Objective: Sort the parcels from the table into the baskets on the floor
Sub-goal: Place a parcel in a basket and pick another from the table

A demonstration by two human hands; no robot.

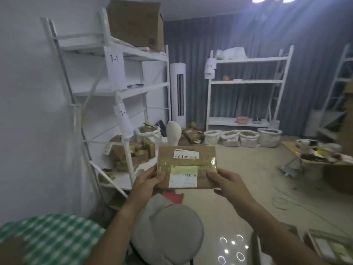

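We pinch the parcel (186, 167) by its short ends, left hand (147, 181) and right hand (227, 181); long axis runs left-right.

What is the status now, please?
Left hand and right hand grip the parcel at its sides. Parcel held up, labels visible. Nothing blocks it.

One parcel (187, 167) being held up; four white sacks (241, 137) sitting along the floor; three white racks (118, 88) standing.

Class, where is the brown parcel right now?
In the head view, the parcel is centre frame, held between the left hand and right hand.
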